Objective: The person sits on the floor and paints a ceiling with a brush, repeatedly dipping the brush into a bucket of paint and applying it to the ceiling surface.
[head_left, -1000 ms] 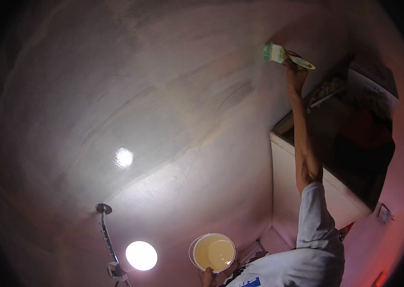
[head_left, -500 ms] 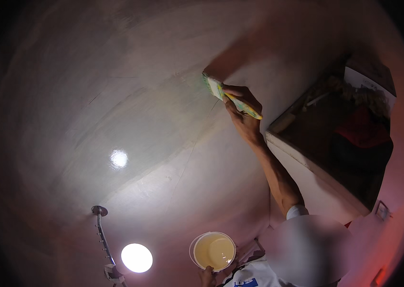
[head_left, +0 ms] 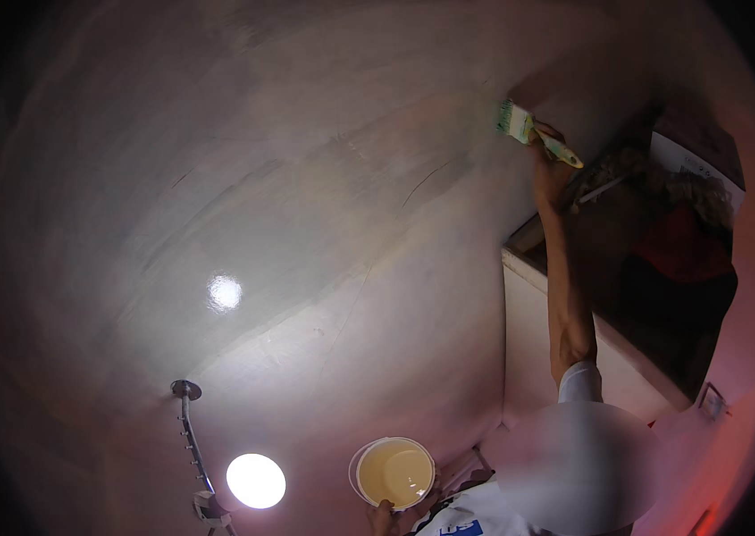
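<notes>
My right hand (head_left: pixel 549 147) grips a paintbrush (head_left: pixel 518 121) with green-tinged bristles and a yellow handle, held up at the pale, streaked, cracked surface (head_left: pixel 324 223) at upper right; whether the bristle tips touch it I cannot tell. My right arm stretches up from a white sleeve at lower right. At the bottom centre my left hand (head_left: pixel 386 513) holds a white bucket (head_left: pixel 393 473) of creamy yellowish liquid by its near rim, its fingers partly hidden.
A boxed recess (head_left: pixel 545 281) at right holds dark red cloth (head_left: pixel 678 248), a white box and jumbled items. A chrome hooked rail (head_left: pixel 188 429) stands at lower left beside a bright round light (head_left: pixel 256 481). Pink wall (head_left: pixel 744 348) runs along the right.
The brush swept down and left to mid-surface half a second ago, then moved back up and right, slightly lower than a second ago. The bucket has shifted slightly left.
</notes>
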The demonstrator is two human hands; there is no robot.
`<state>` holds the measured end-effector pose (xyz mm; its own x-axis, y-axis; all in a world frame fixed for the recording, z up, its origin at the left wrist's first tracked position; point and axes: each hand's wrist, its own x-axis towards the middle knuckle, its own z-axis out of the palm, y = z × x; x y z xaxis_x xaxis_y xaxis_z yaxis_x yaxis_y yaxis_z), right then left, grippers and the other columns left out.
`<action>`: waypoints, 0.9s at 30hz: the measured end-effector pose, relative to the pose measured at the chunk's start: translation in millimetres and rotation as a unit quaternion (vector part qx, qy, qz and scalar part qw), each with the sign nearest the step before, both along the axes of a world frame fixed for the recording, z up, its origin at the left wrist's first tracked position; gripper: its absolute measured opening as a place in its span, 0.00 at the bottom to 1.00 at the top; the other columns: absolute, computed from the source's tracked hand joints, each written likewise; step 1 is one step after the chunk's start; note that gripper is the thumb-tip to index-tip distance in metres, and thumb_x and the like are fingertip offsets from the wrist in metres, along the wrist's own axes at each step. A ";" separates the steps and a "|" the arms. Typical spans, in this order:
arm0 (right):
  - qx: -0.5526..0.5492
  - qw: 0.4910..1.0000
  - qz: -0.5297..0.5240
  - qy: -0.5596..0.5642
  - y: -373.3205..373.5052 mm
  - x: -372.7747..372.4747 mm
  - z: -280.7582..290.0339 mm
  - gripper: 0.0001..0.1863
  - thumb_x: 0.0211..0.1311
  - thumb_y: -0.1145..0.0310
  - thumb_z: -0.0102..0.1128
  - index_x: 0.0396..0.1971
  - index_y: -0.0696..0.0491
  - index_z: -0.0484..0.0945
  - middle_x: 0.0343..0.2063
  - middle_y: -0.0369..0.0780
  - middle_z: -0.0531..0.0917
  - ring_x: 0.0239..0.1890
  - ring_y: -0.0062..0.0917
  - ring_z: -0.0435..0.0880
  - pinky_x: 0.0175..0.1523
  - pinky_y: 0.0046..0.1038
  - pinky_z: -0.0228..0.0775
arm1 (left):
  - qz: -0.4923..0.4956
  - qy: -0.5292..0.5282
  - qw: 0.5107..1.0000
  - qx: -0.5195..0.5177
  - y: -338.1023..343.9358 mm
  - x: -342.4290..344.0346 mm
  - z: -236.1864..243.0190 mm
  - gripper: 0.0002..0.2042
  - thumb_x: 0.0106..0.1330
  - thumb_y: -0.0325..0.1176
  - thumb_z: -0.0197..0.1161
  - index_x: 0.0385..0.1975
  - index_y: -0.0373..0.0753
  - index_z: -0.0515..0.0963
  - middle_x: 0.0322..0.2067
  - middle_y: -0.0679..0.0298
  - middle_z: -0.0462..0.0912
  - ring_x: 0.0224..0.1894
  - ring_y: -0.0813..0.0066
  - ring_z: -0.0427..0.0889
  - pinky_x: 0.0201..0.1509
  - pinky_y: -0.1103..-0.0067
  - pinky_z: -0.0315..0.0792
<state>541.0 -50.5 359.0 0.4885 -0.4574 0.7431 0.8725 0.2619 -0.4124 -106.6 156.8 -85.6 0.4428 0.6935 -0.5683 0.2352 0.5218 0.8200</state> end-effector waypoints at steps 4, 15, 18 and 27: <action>-0.081 0.984 -0.129 -0.092 52.6 -60.6 0.0 0.17 0.52 0.89 0.60 0.41 0.56 0.82 0.40 0.39 0.82 0.43 0.27 0.82 0.47 0.27 0.76 | 0.008 0.002 1.000 -0.004 -2.0 -3.6 -1.5 0.17 0.59 0.27 0.56 0.48 0.29 0.74 0.35 0.52 0.81 0.32 0.60 0.81 0.33 0.64 0.78; -0.148 0.966 0.100 -0.185 105.4 -172.5 -5.3 0.16 0.55 0.86 0.64 0.42 0.55 0.81 0.41 0.40 0.84 0.42 0.26 0.84 0.47 0.26 0.79 | -0.002 0.005 1.000 -0.006 5.2 0.9 -6.8 0.18 0.57 0.24 0.55 0.48 0.28 0.73 0.35 0.50 0.80 0.32 0.57 0.82 0.33 0.62 0.80; -0.087 0.959 0.270 0.013 91.3 -143.3 -10.4 0.11 0.63 0.79 0.63 0.45 0.56 0.81 0.40 0.35 0.83 0.42 0.18 0.80 0.49 0.22 0.74 | 0.001 0.005 1.000 -0.008 6.2 -4.4 -8.9 0.18 0.56 0.23 0.55 0.48 0.28 0.72 0.35 0.49 0.80 0.32 0.56 0.82 0.33 0.62 0.81; -0.018 0.998 0.055 0.004 35.1 -33.4 -16.1 0.10 0.63 0.80 0.62 0.44 0.59 0.80 0.42 0.38 0.83 0.42 0.19 0.80 0.49 0.23 0.74 | -0.002 0.015 1.000 -0.009 10.8 -11.6 -21.2 0.19 0.54 0.21 0.55 0.48 0.27 0.71 0.36 0.48 0.80 0.33 0.54 0.83 0.33 0.60 0.83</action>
